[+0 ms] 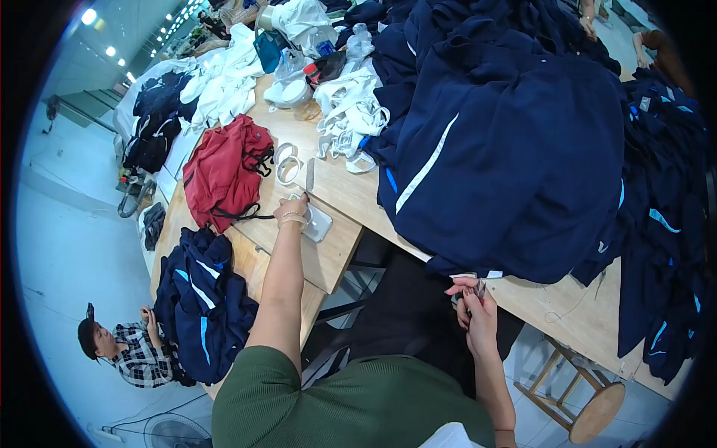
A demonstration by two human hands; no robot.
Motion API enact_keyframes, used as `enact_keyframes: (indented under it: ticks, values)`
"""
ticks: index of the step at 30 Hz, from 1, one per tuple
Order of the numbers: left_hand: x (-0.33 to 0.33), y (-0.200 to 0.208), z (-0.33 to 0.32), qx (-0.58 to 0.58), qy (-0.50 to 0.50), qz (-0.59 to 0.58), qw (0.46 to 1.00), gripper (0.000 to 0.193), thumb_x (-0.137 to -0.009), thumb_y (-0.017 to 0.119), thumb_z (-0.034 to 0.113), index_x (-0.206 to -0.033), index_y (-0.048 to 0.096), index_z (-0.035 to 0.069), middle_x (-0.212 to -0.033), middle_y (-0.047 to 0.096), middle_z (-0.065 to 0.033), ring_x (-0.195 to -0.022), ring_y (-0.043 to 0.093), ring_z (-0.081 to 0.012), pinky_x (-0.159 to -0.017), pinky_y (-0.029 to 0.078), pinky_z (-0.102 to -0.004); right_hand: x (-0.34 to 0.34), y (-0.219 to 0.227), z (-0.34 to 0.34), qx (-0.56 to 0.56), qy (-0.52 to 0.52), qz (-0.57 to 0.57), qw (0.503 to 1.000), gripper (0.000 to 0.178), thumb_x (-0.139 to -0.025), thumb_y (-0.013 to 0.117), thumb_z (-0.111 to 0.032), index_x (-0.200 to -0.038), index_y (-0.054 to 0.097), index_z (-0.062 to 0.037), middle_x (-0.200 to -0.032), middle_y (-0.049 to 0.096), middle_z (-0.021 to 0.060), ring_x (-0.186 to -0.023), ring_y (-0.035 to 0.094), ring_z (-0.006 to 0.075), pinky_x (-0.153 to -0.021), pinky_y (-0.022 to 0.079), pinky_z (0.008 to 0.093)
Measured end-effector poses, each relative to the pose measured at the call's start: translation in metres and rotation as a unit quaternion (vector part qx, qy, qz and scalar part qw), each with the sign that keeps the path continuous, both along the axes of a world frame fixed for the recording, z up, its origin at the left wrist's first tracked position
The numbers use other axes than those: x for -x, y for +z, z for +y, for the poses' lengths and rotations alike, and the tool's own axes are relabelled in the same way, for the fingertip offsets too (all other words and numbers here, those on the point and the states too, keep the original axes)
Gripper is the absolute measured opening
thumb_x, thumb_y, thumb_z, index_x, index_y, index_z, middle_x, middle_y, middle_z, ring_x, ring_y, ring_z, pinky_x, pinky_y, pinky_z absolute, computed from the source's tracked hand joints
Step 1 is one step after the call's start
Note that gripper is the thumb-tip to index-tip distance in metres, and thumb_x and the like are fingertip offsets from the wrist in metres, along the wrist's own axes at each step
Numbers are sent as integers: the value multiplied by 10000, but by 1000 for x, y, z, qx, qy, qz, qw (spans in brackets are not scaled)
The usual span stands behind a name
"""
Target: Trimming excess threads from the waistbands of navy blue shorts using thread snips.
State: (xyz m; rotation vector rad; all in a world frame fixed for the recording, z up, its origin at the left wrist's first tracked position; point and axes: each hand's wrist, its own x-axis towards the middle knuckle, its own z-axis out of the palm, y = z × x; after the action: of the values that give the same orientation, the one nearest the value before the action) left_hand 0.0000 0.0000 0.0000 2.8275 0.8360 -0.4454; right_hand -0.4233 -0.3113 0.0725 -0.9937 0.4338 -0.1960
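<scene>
My left hand [290,210], with a bracelet at the wrist, reaches to the wooden table. Its bent fingers close on a small pale thing that I cannot make out, beside a silver phone-like slab [317,224]. A ruler [310,175] and white tape rolls [288,169] lie just beyond. Close to my body, my right hand [476,308] is closed around a small dark tool with a metal tip, mostly hidden by the fingers. It is at the table edge, by the hem of a large navy garment [515,149] with a white stripe.
A red garment [224,172] and a navy pile [205,299] lie to the left. More navy clothes [661,224] hang over the right edge. White straps [351,112] and bags sit farther back. A wooden stool [597,411] stands at lower right; a person [138,351] is at left.
</scene>
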Motion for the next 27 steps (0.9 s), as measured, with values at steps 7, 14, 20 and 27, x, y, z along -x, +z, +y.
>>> enact_keyframes:
  ticks: [7,14,20,27]
  values:
    - [-12,-20,-25,-46,-138,-18,989,670,-924,529,615,-1388,548,131,-1395,554,-257,-1303,542,-407,-1054,450,-483,8,5,-12,31,-20,38,999,262,-1029,447,-117,-1198,612,-5,-1014,679,88,-502,339,17,-434,265,171]
    - [-27,-26,37,-135,-200,33,970,685,-1014,343,591,-1384,598,73,-1445,540,-205,-1336,497,-431,-1068,415,-517,-3,-1,-3,14,20,15,1000,274,-1030,453,-93,-1227,610,15,-1012,675,99,-527,382,25,-486,329,179]
    - [-26,-15,-4,-73,-148,89,982,803,-951,466,660,-1408,552,6,-1474,489,-249,-1321,503,-448,-1089,415,-492,5,-6,-6,-1,4,-42,999,227,-1051,480,-104,-1190,632,-10,-932,669,35,-538,358,13,-493,293,183]
    - [-21,-32,5,58,30,-14,998,1056,-862,639,667,-1439,347,-168,-1458,449,-320,-1335,507,-397,-1089,445,-403,4,-2,-13,15,13,-41,999,267,-1057,457,-109,-1238,619,2,-969,677,85,-542,356,17,-503,316,177]
